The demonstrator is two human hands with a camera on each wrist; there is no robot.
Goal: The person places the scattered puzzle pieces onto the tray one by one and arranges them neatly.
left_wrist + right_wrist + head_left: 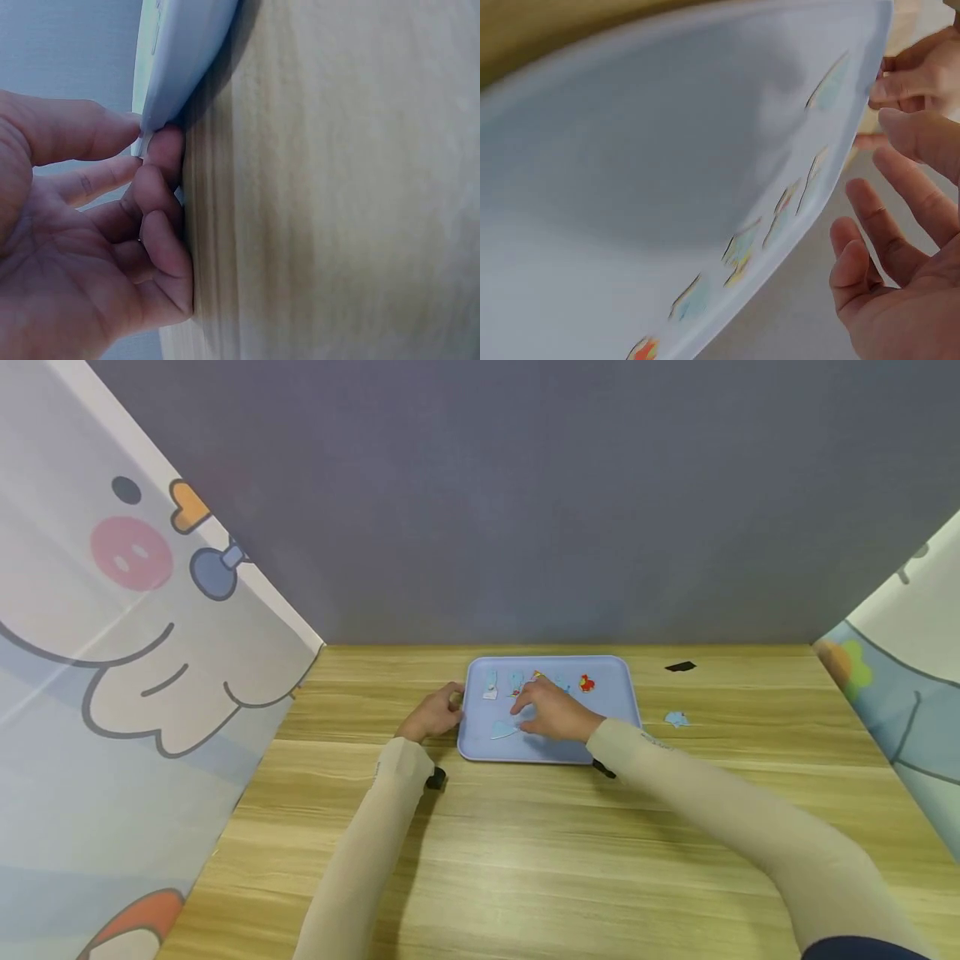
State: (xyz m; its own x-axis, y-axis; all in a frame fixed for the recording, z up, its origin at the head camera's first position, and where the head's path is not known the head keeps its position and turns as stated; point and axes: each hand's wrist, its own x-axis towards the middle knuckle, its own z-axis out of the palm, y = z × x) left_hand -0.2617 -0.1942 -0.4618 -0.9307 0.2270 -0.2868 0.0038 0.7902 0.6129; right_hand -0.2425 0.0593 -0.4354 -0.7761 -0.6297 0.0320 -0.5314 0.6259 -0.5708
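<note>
A light blue tray [480,748] lies on the wooden table. My left hand [435,711] pinches its left rim; in the left wrist view the thumb sits on the edge of the tray [184,56] and curled fingers reach beneath it. Over the tray's middle hovers my right hand [557,712], fingers spread and bent a little, nothing between them. Small flat cut-out pieces, perhaps stickers, line the far side, among them a light blue one [491,684] and a red one [587,683]. A single pale blue piece [503,729] rests nearer the front left, below the right fingertips.
Right of the tray, another light blue cut-out [677,718] lies on the wooden table [510,860], with a flat black piece [680,667] behind it. A grey panel [525,510] stands along the back edge. Cartoon-printed cloth [135,693] hangs at the left side.
</note>
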